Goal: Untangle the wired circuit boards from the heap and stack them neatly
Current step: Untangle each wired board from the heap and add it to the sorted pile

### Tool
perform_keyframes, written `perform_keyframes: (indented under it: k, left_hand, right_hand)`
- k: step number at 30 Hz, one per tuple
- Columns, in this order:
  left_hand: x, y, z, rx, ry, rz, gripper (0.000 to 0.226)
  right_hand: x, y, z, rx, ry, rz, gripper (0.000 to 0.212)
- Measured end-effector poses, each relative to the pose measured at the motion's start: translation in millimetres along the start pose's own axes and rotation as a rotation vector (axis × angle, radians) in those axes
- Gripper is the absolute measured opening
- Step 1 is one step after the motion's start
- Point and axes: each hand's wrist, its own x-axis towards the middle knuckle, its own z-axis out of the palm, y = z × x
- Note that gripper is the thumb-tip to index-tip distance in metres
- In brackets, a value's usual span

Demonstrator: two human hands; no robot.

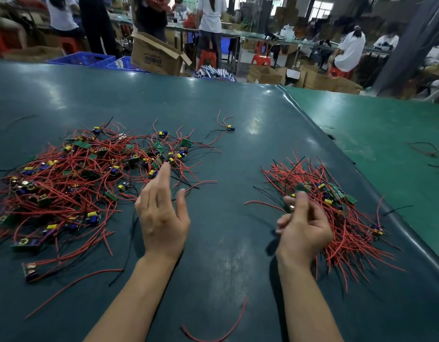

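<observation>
While the left hand (161,213) hangs open at centre frame, fingers straight and spread, holding nothing, its fingertips point at the near edge of the heap (90,174). That heap, a tangle of red and black wires with small green boards, fills the left of the frame on the dark mat (213,243). At lower right, the right hand (303,228) has its fingers curled and thumb raised around a blurred board (301,188) held just above the stack (337,208), whose wires fan toward the bottom right. One lone board (229,128) lies apart at upper centre, beyond the heap. A loose red wire (218,329) curls near the bottom edge, between the forearms.
</observation>
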Motion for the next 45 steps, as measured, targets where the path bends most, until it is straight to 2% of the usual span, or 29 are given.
perform_keyframes:
  k: [1, 3, 5, 8, 11, 14, 16, 18, 20, 22, 26, 30, 33, 36, 39, 42, 45]
  left_hand:
    - [-0.1, 0.7, -0.1, 0.022, -0.021, -0.025, 0.057]
    - [-1.7, 1.7, 0.5, 0.061, -0.076, -0.002, 0.057]
    - [-3.7, 2.9, 0.5, 0.074, -0.139, 0.052, 0.050]
    - [-4.9, 2.0, 1.4, 0.101, -0.205, 0.071, 0.045]
    - [-5.8, 2.7, 2.6, 0.140, -0.229, 0.054, 0.037]
    - [-3.6, 1.5, 3.5, 0.212, -0.236, 0.024, 0.030]
    - [4.8, -2.6, 3.3, 0.280, -0.243, -0.086, 0.035]
    - [15.5, -11.3, 1.9, 0.380, -0.331, -0.245, 0.045]
    - [21.7, -20.1, 0.3, 0.505, -0.479, -0.332, 0.043]
    - [21.1, -28.7, -2.2, 0.600, -0.562, -0.259, 0.037]
    - [31.7, -38.7, -17.3, 0.562, -0.581, -0.151, 0.024]
    - [56.0, -42.7, -23.9, 0.325, -0.553, -0.281, 0.020]
    - [89.2, -48.6, -13.6, 0.259, -0.503, -0.256, 0.025]
    - [121.6, -54.3, 8.7, 0.304, -0.598, -0.163, 0.026]
    - [135.4, -61.2, 28.1, 0.408, -0.758, -0.166, 0.028]
    - [134.0, -70.4, 34.6, 0.639, -0.732, -0.163, 0.033]
    - [132.2, -77.2, 36.8, 0.658, -0.738, -0.246, 0.031]
  right_hand:
    - [6.4, 1.0, -3.4, 0.013, 0.058, 0.076, 0.019]
    - [13.0, 6.2, -8.3, -0.038, 0.062, 0.157, 0.024]
    - [10.4, 12.1, -7.8, -0.219, -0.037, 0.105, 0.023]
    - [0.0, 18.1, -2.4, -0.565, -0.270, -0.048, 0.024]
    - [-5.1, 16.2, -0.9, -0.699, -0.412, -0.135, 0.021]
    - [-4.9, 15.4, -0.8, -0.650, -0.396, -0.128, 0.020]
    - [-4.0, 15.3, -1.2, -0.624, -0.379, -0.113, 0.021]
    - [-4.1, 15.5, -1.1, -0.623, -0.367, -0.114, 0.022]
    - [-4.7, 15.2, -0.5, -0.626, -0.362, -0.117, 0.022]
    - [-5.4, 14.4, 0.5, -0.656, -0.374, -0.138, 0.023]
    - [-5.1, 16.3, 0.4, -0.733, -0.401, -0.195, 0.023]
    - [-5.1, 16.1, 0.4, -0.748, -0.410, -0.211, 0.024]
    - [-6.4, 16.0, 0.5, -0.753, -0.422, -0.217, 0.023]
    - [-4.3, 15.8, -0.8, -0.701, -0.410, -0.180, 0.023]
    - [-2.6, 15.9, -1.5, -0.664, -0.390, -0.150, 0.025]
    - [-2.2, 16.3, 0.7, -0.659, -0.387, -0.139, 0.025]
    - [-0.3, 16.8, 2.8, -0.701, -0.390, -0.156, 0.026]
